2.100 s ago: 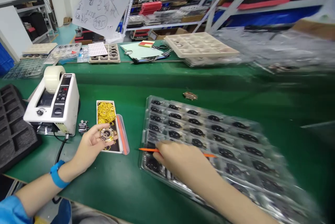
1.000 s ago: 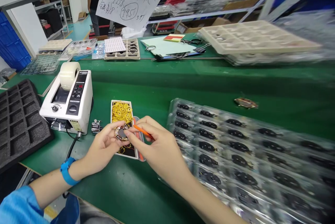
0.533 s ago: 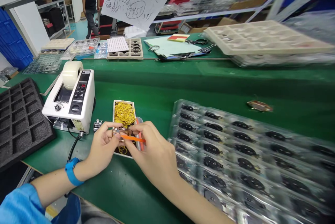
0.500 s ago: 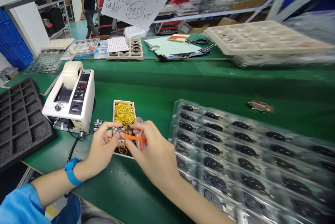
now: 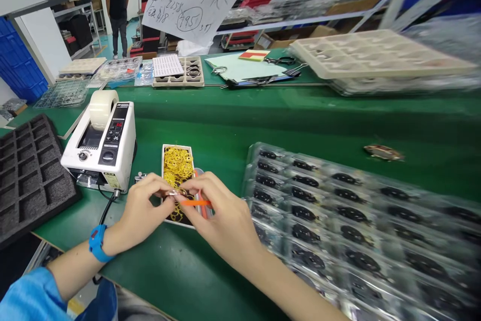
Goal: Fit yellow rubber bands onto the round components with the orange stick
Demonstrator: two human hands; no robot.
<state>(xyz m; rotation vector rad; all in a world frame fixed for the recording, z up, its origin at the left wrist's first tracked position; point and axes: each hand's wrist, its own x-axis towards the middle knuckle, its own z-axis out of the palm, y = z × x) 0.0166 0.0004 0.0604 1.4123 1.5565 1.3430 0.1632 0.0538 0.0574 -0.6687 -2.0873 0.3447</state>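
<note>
My left hand [image 5: 145, 208], with a blue wristband, pinches a small shiny copper-coloured part [image 5: 173, 193] between thumb and fingers. Closed too, my right hand [image 5: 221, 221] holds a thin orange stick [image 5: 195, 203] and its fingertips meet the same part. Most of the part is hidden by the fingers, and the stick's tip cannot be made out. Both hands are over a white box [image 5: 163, 161] of yellow ring-shaped pieces [image 5: 178, 162]. An orange and clear item behind my right fingers is partly covered.
Left stands a white tape dispenser [image 5: 122, 135], beside a black foam tray [image 5: 35, 171]. Clear plastic trays [image 5: 326, 181] of black parts spread to the right. A loose metal part [image 5: 383, 152] lies behind them. Clipboard [image 5: 248, 68] and beige trays [image 5: 376, 55] sit on the back ledge.
The copper-coloured part has tilted from showing its face to nearly edge-on between my fingers. The orange stick has become more level. A person in the background has moved slightly left.
</note>
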